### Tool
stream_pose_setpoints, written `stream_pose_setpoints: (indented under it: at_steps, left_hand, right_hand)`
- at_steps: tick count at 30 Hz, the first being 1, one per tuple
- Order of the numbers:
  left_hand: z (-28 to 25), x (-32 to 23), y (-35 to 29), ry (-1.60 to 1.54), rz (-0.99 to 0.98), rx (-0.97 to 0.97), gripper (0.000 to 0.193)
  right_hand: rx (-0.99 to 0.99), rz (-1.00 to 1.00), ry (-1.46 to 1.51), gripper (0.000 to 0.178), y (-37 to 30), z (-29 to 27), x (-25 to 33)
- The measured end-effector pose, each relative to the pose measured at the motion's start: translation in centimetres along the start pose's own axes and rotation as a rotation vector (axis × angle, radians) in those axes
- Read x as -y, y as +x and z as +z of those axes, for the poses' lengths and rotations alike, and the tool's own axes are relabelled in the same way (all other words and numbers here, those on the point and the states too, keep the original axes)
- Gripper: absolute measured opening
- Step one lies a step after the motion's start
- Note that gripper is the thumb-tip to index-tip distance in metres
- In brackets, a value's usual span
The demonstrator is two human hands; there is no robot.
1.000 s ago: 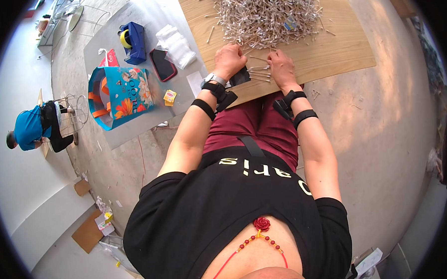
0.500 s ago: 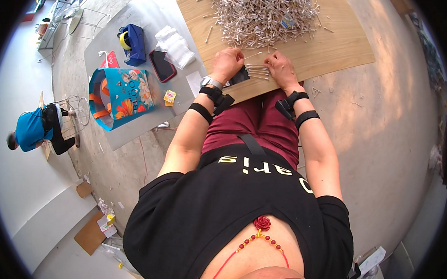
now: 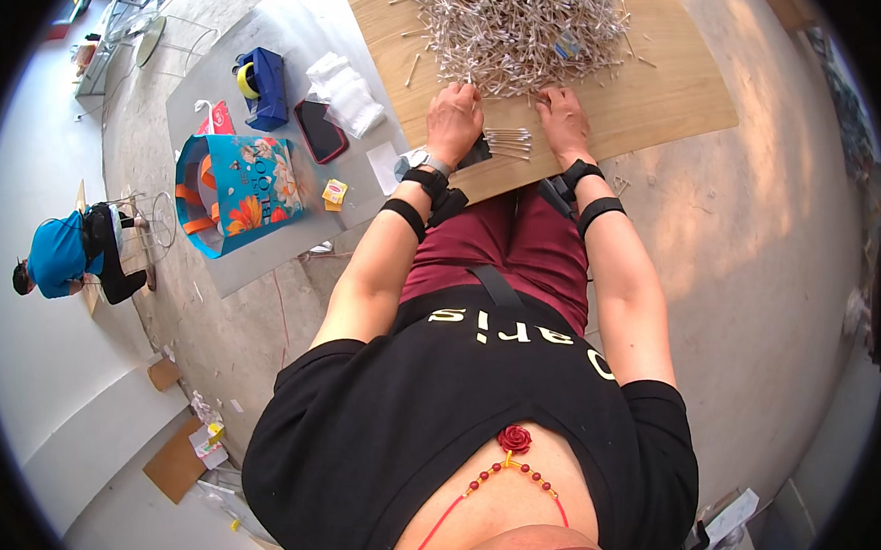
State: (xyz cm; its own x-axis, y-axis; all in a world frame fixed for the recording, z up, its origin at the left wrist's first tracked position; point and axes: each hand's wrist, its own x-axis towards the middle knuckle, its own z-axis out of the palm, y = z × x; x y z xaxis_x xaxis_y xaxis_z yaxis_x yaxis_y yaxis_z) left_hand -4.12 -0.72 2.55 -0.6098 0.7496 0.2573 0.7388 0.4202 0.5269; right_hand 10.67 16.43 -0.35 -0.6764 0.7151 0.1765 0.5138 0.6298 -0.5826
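Observation:
A large heap of cotton swabs (image 3: 515, 32) lies on the wooden tabletop. At its near edge, my left hand (image 3: 455, 120) has its fingers bent and drawn together. My right hand (image 3: 563, 123) is at the same edge farther right, thumb and fingertips close together among the nearest swabs. What either set of fingertips grips is too small to make out. Between the wrists, a short row of cotton swabs (image 3: 508, 141) lies side by side, their left ends next to a flat dark piece (image 3: 477, 152) partly hidden by my left hand.
On the grey table to the left are a blue tape dispenser (image 3: 264, 88), a phone (image 3: 321, 132), clear plastic bags (image 3: 345, 96), a floral gift bag (image 3: 252, 190) and a small yellow packet (image 3: 335, 192). A person in blue (image 3: 58, 250) sits far left.
Both hands have moved forward to the heap's near edge, slightly farther apart. The single swab seen between them earlier no longer shows there. The short row stays in place.

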Motion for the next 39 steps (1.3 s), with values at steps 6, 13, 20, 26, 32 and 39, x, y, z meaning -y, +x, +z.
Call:
stream_pose_setpoints:
  at_steps: [6, 13, 20, 26, 32, 39]
  left_hand:
    - [1.2, 1.1, 1.1, 0.027, 0.014, -0.001, 0.012]
    - [1.0, 2.1, 0.6, -0.300, -0.072, -0.068, 0.012]
    - [-0.2, 1.0, 0.7, -0.327, 0.041, -0.108, 0.008]
    - [0.6, -0.3, 0.1, -0.094, 0.187, -0.020, 0.007]
    - [1.8, -0.1, -0.4, -0.012, 0.196, -0.051, 0.005]
    - [0.5, 1.5, 0.0, -0.098, -0.043, -0.068, 0.009]
  right_hand:
    - [-0.009, -0.054, 0.046, 0.011, -0.7, -0.6, 0.2]
    - [-0.013, -0.219, 0.057, 0.010, -2.1, -1.2, -0.4]
    - [0.081, -0.399, -0.097, 0.005, -3.0, -1.2, 1.7]
    - [0.055, -0.193, 0.028, 0.011, -2.7, -0.6, 1.8]
    - [-0.020, -0.015, -0.072, 0.022, -1.6, 0.7, 2.0]
    - [-0.019, 0.068, -0.130, 0.015, -0.9, 1.8, 1.6]
